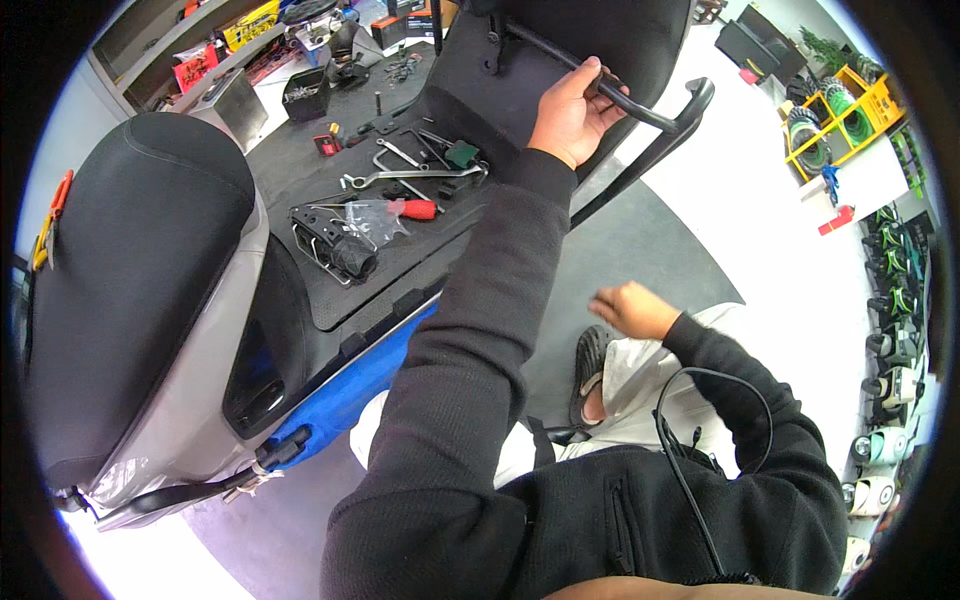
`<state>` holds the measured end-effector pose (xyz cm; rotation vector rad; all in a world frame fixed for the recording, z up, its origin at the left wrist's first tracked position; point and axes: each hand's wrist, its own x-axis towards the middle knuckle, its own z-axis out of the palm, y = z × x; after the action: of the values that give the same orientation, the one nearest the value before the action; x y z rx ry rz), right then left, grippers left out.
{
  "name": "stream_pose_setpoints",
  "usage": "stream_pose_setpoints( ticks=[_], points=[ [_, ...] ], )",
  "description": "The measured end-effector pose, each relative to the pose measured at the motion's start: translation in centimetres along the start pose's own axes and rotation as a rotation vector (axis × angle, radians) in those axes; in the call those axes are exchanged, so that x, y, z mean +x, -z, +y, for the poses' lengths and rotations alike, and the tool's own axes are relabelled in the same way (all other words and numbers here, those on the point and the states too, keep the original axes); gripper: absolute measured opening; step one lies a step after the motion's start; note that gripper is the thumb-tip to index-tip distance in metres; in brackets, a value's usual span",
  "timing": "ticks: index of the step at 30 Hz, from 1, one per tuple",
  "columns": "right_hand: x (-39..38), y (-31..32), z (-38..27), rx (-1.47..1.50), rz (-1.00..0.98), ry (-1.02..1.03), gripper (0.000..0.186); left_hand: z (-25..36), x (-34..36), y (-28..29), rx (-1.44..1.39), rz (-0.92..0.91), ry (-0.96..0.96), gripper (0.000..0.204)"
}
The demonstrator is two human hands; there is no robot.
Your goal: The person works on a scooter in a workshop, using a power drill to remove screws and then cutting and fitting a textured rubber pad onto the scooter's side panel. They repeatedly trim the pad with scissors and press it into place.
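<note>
Head camera: left hand [580,108] wraps 1 black tubular bar [645,112]; right hand [637,311] looks part-curled, but I can't tell if empty.

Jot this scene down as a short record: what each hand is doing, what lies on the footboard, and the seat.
Left hand: gripping a black bar
Right hand: near the pale trousers, fingers partly curled; unclear whether it holds anything
Black footboard: a wrench, a red-handled tool, a clear plastic bag, other loose pieces
Seat: black, above grey bodywork, at picture left
</note>
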<state>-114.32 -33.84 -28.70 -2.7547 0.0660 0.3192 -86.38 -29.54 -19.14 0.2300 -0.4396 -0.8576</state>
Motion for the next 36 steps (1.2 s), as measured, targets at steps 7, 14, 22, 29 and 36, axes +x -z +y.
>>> stream_pose_setpoints(
  ticks=[7, 14, 22, 29, 36],
  points=[
    [-1.7, -15.0, 2.2, -0.073, -0.584, 0.007, 0.032, 0.9, -1.0, -1.0, 0.040, 0.016, 0.026, 0.027],
    [1.0, -13.4, -0.5, 0.005, -0.435, 0.137, 0.035, 1.0, -2.0, -2.7, 0.242, 0.242, 0.025, 0.030],
    [6.1, -12.3, 0.3, 0.038, -0.357, 0.231, 0.034, -1.0, -4.0, -1.8, 0.377, 0.567, -0.185, 0.030],
    [10.5, -12.3, -3.5, -0.108, -0.526, 0.582, 0.031, 0.3, -11.8, -3.5, 0.654, 0.784, -0.195, 0.028],
    [12.6, -8.3, -12.4, 0.259, -0.275, 0.696, 0.030, 16.1, -28.6, -18.9, 1.523, 0.665, -0.451, 0.023]
  ],
)
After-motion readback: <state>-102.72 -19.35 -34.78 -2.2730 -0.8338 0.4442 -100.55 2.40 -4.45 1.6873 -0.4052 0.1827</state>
